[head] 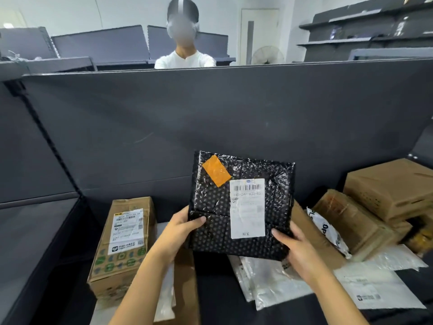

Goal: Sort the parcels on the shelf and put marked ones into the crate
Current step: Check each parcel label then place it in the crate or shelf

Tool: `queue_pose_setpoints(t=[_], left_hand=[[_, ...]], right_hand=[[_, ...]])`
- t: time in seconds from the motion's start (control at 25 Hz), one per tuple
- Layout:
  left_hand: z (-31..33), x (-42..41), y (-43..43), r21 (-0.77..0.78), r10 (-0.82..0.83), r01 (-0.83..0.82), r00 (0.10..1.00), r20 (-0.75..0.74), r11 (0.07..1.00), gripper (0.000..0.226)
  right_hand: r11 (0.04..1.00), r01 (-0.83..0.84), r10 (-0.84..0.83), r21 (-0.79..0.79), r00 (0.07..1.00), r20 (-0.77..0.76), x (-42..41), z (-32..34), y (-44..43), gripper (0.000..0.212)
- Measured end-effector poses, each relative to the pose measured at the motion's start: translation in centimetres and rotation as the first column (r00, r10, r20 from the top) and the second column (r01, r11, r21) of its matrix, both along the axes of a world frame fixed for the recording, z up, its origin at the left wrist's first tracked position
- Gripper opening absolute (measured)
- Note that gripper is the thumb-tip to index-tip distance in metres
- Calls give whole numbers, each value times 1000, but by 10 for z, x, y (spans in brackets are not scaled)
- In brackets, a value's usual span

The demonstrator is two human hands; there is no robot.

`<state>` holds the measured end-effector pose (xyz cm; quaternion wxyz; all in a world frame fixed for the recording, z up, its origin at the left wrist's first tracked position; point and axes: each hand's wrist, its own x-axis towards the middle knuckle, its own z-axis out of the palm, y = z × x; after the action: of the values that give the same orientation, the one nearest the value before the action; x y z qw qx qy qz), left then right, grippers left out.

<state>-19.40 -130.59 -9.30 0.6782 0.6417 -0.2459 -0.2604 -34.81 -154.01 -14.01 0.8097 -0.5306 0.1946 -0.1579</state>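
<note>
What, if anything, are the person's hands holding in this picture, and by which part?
Both hands hold the black padded parcel upright: the left hand grips its lower left edge, the right hand its lower right corner.

Both hands, left hand (180,227) and right hand (296,247), hold up black parcel (239,207) bearing orange sticker (216,170).

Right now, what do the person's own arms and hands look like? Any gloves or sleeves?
No gloves and no sleeves in view. The left hand and right hand are bare, with bare forearms down to the picture's bottom edge. No rings, watch or bracelets show. The fingers have short, plain nails.
</note>
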Motion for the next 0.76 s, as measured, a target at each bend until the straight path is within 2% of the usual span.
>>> queue_pose_setpoints(t=[0.08, 0.2, 0.36, 0.48, 0.64, 0.76], left_hand=[[5, -5, 9, 0, 9, -9, 1000, 28, 1000, 21], [10, -11, 18, -21, 51, -49, 997, 59, 999, 21], [20, -11, 26, -20, 72, -70, 993, 93, 997, 24], [16, -2, 32, 26, 144, -145, 988, 51, 989, 21], [5, 2, 30, 99, 234, -232, 972, -10, 968, 16], [1, -1, 24, 117, 275, -267, 960, -53, 956, 47]], right_hand=[[1000, -7, 7, -13, 1000, 18, 9, 5, 6, 48], [998, -38, 37, -40, 999, -39, 21, 11, 11, 51], [992, -14, 7, -123, 998, -59, 29, 22, 20, 41], [953, 13, -5, -302, 1000, 26, 22, 37, 29, 27], [873, 42, 12, -486, 994, 107, 6, 63, 41, 27], [828, 45, 28, -559, 992, 122, -2, 73, 50, 29]])
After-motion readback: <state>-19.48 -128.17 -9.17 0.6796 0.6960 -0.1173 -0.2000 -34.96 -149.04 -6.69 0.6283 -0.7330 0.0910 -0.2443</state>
